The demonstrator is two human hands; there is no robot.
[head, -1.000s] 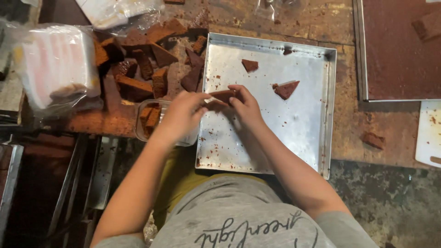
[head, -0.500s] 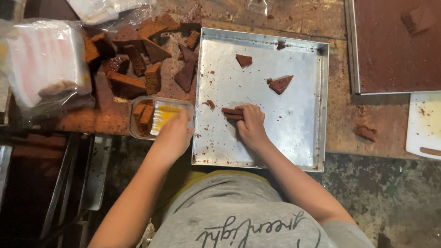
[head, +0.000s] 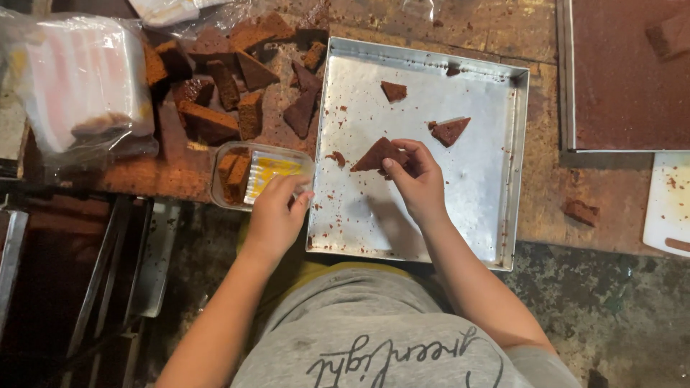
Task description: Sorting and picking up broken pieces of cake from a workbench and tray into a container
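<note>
My right hand [head: 417, 179] holds a brown triangular cake slice [head: 374, 154] just above the square metal tray [head: 467, 237]. Two smaller cake pieces [head: 451, 131] lie further back in the tray, with crumbs around them. My left hand [head: 277, 212] grips the near edge of a small clear plastic box [head: 248, 172] left of the tray; the box holds brown cake pieces and a yellow sheet.
A pile of brown cake chunks [head: 230, 79] lies on the worn wooden table behind the box. A plastic bag of containers [head: 79, 79] sits far left. A second tray with a brown slab [head: 625, 79] is at right, above a white board [head: 668, 208].
My left hand moved from the tray to the plastic box. My right hand lifted a triangular slice off the tray.
</note>
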